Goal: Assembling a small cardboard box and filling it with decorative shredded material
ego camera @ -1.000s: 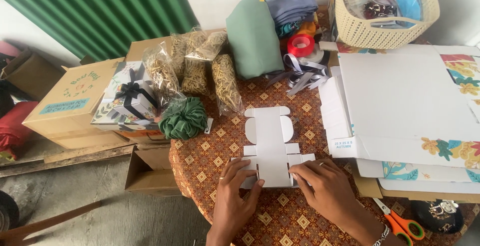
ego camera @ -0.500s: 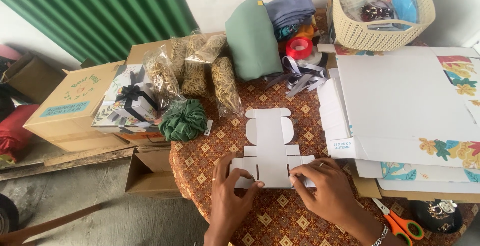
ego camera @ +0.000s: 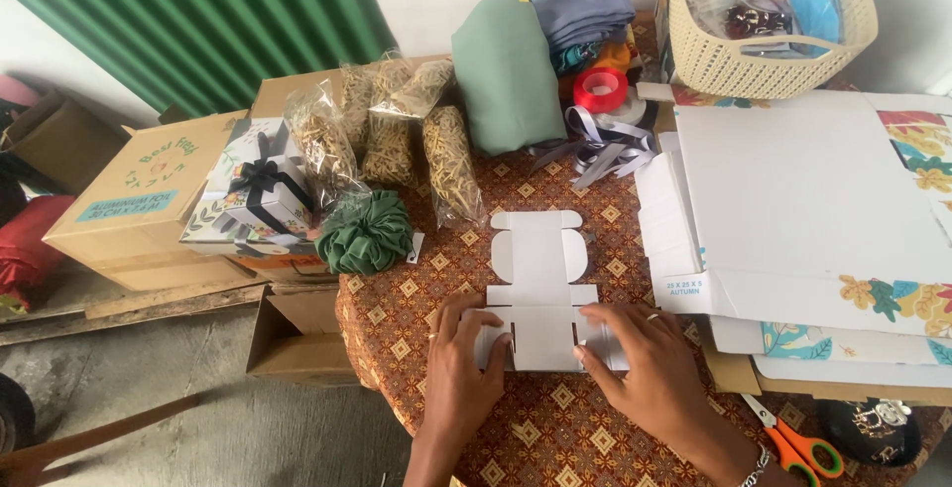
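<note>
Hands slid lower; left hand (ego camera: 464, 363), right hand (ego camera: 645, 368) press white box blank (ego camera: 540, 294).

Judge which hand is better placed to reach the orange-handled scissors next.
Right, likely. The right hand presses the white flat box blank on the side where the scissors lie, beside its wrist. The left hand would have to cross over.

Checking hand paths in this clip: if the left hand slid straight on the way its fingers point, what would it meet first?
Probably the flat white box blank: the left hand already touches its near edge, fingers pointing up-right across it.
</note>
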